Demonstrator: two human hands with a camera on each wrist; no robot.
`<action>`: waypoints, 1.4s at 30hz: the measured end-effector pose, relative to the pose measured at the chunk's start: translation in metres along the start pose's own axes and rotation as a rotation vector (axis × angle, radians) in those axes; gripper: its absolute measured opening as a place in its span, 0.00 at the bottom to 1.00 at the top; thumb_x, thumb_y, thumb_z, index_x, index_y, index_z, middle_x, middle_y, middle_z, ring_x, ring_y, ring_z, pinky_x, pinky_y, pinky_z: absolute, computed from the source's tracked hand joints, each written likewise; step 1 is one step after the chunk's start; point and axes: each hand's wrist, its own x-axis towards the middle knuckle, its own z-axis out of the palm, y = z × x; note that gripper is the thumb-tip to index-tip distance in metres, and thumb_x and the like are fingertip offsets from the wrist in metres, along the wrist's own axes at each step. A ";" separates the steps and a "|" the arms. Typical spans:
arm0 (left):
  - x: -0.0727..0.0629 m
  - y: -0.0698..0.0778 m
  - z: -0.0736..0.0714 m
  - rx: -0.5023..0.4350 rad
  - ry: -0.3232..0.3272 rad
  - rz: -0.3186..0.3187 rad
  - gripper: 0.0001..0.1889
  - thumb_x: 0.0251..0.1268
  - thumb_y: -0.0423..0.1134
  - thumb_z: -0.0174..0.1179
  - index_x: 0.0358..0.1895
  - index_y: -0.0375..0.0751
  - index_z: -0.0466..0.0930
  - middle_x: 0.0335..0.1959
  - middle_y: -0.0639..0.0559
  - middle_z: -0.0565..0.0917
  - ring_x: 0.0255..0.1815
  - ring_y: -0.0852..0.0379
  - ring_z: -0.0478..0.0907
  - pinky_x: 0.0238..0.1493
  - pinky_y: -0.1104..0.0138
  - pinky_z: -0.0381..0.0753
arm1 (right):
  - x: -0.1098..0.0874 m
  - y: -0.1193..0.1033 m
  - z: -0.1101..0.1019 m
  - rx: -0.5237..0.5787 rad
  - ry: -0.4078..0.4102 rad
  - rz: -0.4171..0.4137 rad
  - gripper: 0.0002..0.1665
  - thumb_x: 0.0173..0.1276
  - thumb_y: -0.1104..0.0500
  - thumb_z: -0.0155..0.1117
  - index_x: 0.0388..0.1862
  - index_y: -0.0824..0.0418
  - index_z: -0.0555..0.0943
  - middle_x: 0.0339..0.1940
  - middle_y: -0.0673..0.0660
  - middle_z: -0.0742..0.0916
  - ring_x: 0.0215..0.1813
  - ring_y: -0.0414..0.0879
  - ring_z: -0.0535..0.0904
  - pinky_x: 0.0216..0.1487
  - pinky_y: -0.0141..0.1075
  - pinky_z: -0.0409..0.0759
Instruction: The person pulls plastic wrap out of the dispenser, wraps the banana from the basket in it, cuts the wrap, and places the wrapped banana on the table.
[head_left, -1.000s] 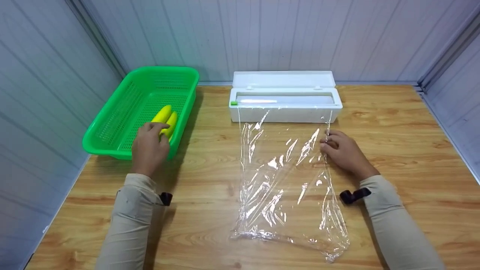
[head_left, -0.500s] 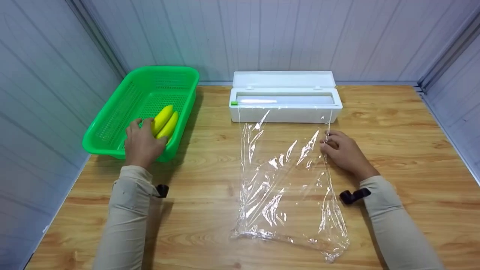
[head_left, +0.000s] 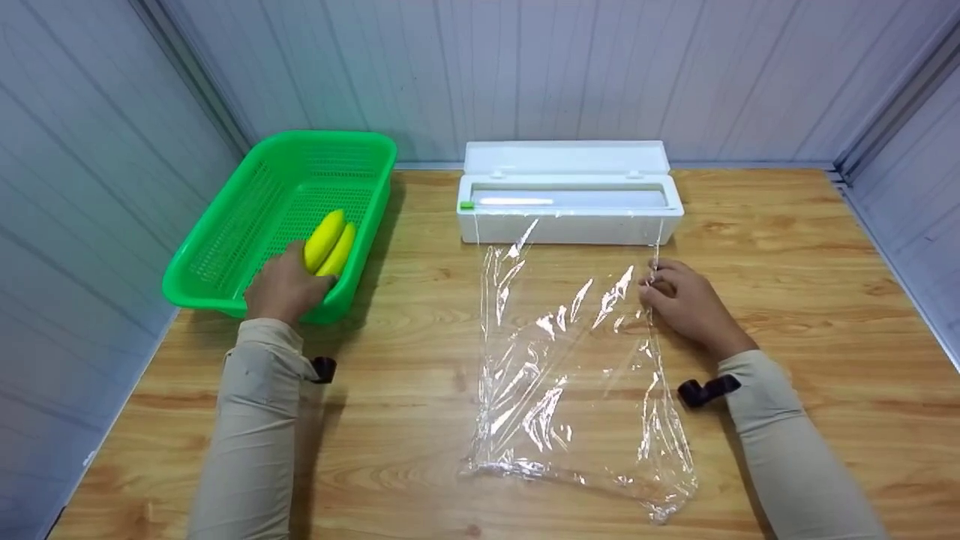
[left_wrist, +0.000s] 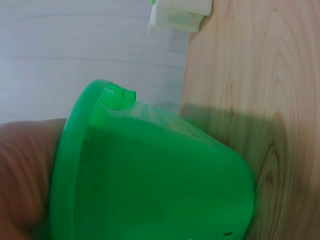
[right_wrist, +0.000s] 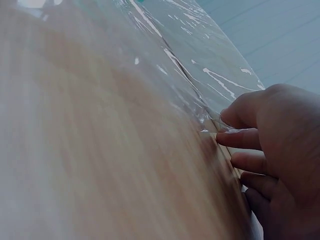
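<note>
Two yellow bananas (head_left: 327, 241) lie side by side in the green basket (head_left: 225, 217). In the head view my left hand (head_left: 285, 286) reaches over the near rim, fingers curled down along their left side and thumb by their near end; the fingertips are hidden. The left wrist view shows only part of this hand (left_wrist: 22, 175) beside the rim. With thumb and forefinger, my right hand (head_left: 686, 304) pinches the right edge of a clear sheet of cling film (head_left: 555, 352). This pinch also shows in the right wrist view, where the film (right_wrist: 200, 75) stretches away from the fingertips.
A white cling film dispenser (head_left: 570, 229) stands at the back with its lid (head_left: 566, 157) raised and a green slider (head_left: 466, 205) at its left end. The film runs from it over the wooden table (head_left: 405, 390). Panelled walls (head_left: 420, 75) enclose the back and sides.
My left hand has shifted left and toward me from above the bananas, then its fingers have gone down beside them. My right hand stays on the film's edge.
</note>
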 end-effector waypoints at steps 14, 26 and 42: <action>0.002 0.002 0.001 0.083 0.011 -0.039 0.27 0.65 0.56 0.61 0.51 0.34 0.71 0.31 0.41 0.75 0.31 0.43 0.74 0.28 0.55 0.69 | -0.001 0.001 0.000 0.020 0.026 -0.025 0.16 0.71 0.57 0.66 0.48 0.68 0.84 0.69 0.67 0.75 0.71 0.68 0.67 0.72 0.59 0.58; 0.001 0.003 0.000 0.071 0.046 -0.032 0.41 0.63 0.54 0.64 0.67 0.27 0.59 0.37 0.32 0.75 0.36 0.35 0.76 0.34 0.45 0.76 | 0.000 0.001 0.001 0.007 0.037 -0.038 0.14 0.71 0.57 0.66 0.47 0.67 0.84 0.69 0.67 0.75 0.70 0.67 0.67 0.73 0.58 0.58; 0.001 -0.003 0.004 0.015 0.128 -0.011 0.45 0.61 0.56 0.65 0.69 0.26 0.57 0.40 0.32 0.76 0.37 0.35 0.77 0.34 0.45 0.77 | 0.000 0.000 0.001 0.020 0.034 -0.030 0.14 0.71 0.58 0.66 0.47 0.67 0.84 0.69 0.67 0.75 0.70 0.67 0.68 0.73 0.57 0.59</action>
